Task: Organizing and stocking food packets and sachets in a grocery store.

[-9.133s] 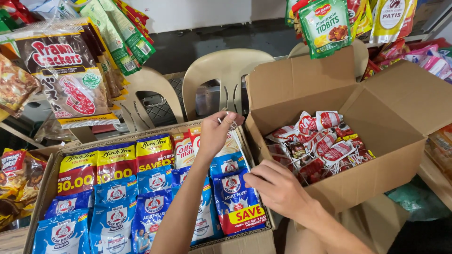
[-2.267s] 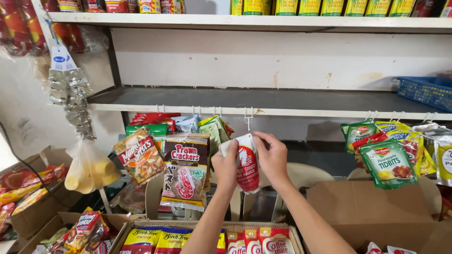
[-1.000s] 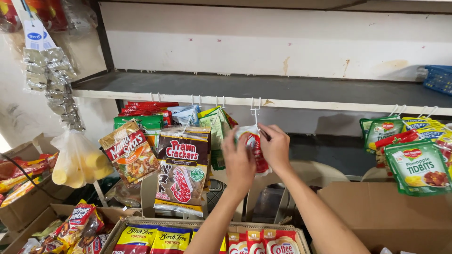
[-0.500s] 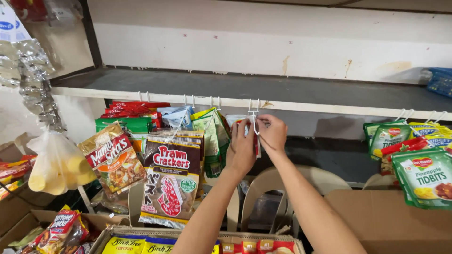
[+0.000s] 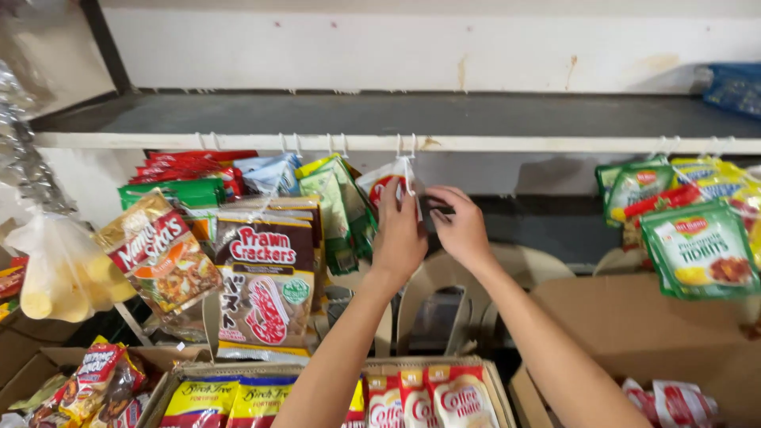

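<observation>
Both hands are raised to the front edge of a grey shelf (image 5: 396,115), where a small red-and-white sachet strip (image 5: 386,181) hangs from a white hook (image 5: 411,147). The left hand (image 5: 399,230) grips the strip from the front, fingers spread over its lower part. The right hand (image 5: 460,226) sits just beside it, its fingers pinched on the strip's right edge; what exactly lies between the fingertips cannot be told.

To the left of the strip, green snack packets (image 5: 337,202) hang from neighbouring hooks, with red packets (image 5: 186,166) and a large brown bag of prawn crackers (image 5: 265,277) further along. A clear plastic bag of yellow pieces (image 5: 59,269) dangles at the far left. On the right, well apart from the hands, green fruit-snack pouches (image 5: 697,250) hang from the same shelf edge.

Below the forearms, an open carton (image 5: 495,388) holds rows of creamer sachets (image 5: 432,396) and yellow milk-powder sachets (image 5: 238,400). A beige plastic chair (image 5: 515,269) stands behind it, beside a brown cardboard box (image 5: 634,325).
</observation>
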